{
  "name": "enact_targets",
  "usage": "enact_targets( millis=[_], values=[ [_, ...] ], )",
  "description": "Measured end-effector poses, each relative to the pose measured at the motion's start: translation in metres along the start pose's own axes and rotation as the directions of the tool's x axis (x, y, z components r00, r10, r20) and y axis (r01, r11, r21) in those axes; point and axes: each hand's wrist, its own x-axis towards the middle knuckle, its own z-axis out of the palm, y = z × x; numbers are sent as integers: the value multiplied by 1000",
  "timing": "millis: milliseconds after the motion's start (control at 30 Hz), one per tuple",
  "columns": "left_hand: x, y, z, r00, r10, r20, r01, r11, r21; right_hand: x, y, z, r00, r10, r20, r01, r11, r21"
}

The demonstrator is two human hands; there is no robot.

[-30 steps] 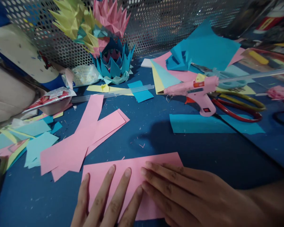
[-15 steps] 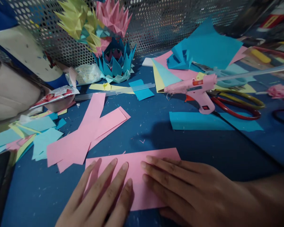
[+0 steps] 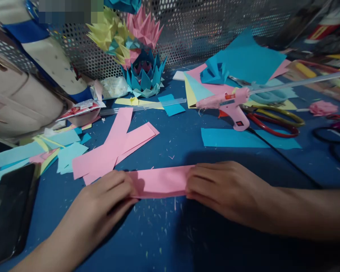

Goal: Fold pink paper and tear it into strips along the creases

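Note:
A folded pink paper strip [image 3: 161, 182] lies on the blue table [image 3: 147, 234] between my hands. My left hand [image 3: 107, 198] grips its left end with the fingers curled over the top edge. At the right end, my right hand [image 3: 215, 185] holds it the same way, fingers bent and closed on the paper. Both thumbs are mostly hidden near the lower edge. Just beyond my left hand, several pink paper strips [image 3: 110, 149] lie crossed over one another. A blue paper strip [image 3: 232, 138] rests beyond my right hand.
A pink glue gun [image 3: 232, 105] with a trailing cord lies by red-and-yellow-handled scissors [image 3: 274, 121]. Folded paper flowers [image 3: 144, 73] stand against a perforated metal panel [image 3: 184, 34]. A phone [image 3: 11, 215] and coloured scraps [image 3: 70, 156] sit at left.
The pink sheet, spread under both flat hands before, is now folded into a narrower strip. My fingers have curled closed at its two ends, and the view has shifted slightly.

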Motion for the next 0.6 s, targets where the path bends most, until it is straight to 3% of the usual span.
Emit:
enact_targets(
  millis=[167,300,600],
  values=[
    [-1,-13,-6,992,-110,61,111,994,-18,6,7,-7,990,96,103,-110,985,132],
    [-2,-13,-7,985,-133,105,129,991,46,10,4,-7,983,115,144,-127,989,76],
    [-3,-6,-2,972,-213,103,188,959,211,10,3,-3,988,103,113,-99,994,-34]
  ],
)
